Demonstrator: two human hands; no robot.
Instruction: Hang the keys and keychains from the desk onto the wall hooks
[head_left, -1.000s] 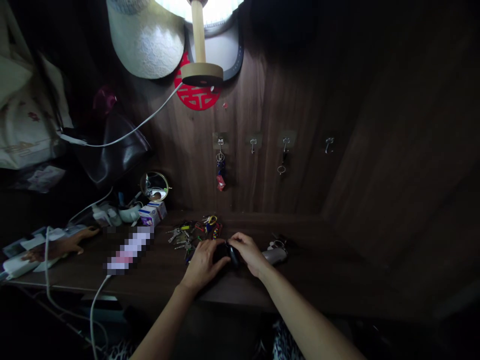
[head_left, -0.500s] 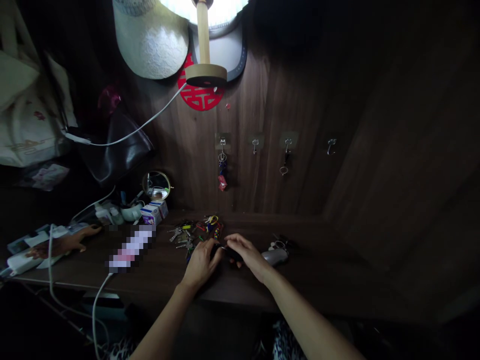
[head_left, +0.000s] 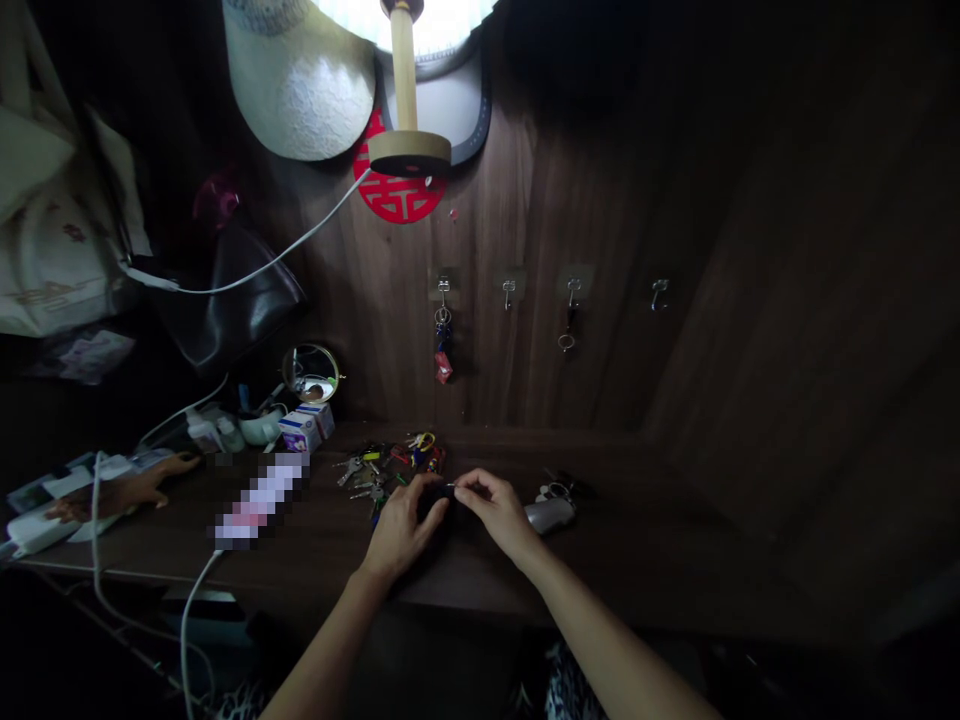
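My left hand [head_left: 405, 525] is closed around a small dark object [head_left: 448, 493], mostly hidden by the fingers. Thumb and index finger of my right hand [head_left: 495, 510] pinch a thin shiny metal piece [head_left: 451, 486] at the end of that object; its exact kind is too small to tell. Several loose keys [head_left: 367, 490] with coloured tags lie just beyond my left hand. A smooth grey object [head_left: 551, 515] rests right of my right hand, with a metal ring [head_left: 556, 491] and dark items behind it.
On the wall are several metal hooks [head_left: 509, 290]; one carries a keychain with a red tag [head_left: 443, 366], another an empty ring [head_left: 566, 343]. At left lie a phone [head_left: 262, 500] on a white cable, small boxes [head_left: 306, 428] and a round mirror [head_left: 312, 374]. A lamp [head_left: 409, 152] stands out above.
My right hand's fingers have drawn from lying over the dark object into a pinch at its end. The dark object now shows less, nearer my left hand.
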